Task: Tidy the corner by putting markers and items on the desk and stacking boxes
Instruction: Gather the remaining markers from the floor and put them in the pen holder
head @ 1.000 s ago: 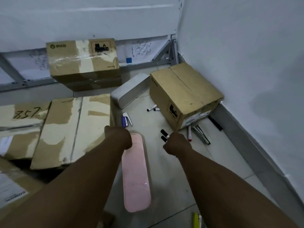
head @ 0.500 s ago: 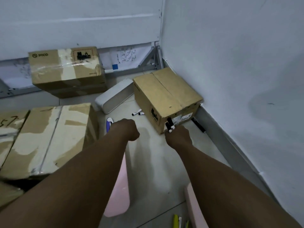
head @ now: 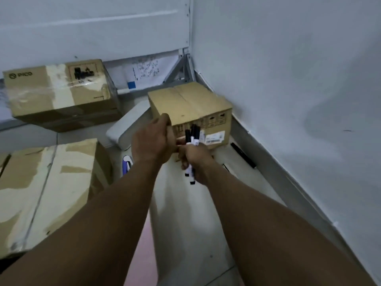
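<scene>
My right hand [head: 196,161] is shut on a bundle of black-capped markers [head: 192,134], held upright in front of the small cardboard box [head: 189,102] in the corner. My left hand [head: 152,141] is curled right beside it and touches the bundle; its fingers are hidden, so its grip is unclear. A black marker [head: 243,155] lies on the floor along the right wall. A PICO box [head: 57,93] stands at the back left. A large taped box [head: 51,182] sits at the left.
A white oblong case [head: 123,131] lies between the boxes. A blue and white item [head: 126,165] lies on the floor under my left arm. A pink flat object [head: 142,254] lies near me. White walls close the corner at the back and right.
My head has moved closer to the corner. Both hands rose and came together in front of the small box. The marker bundle in my right hand looks larger.
</scene>
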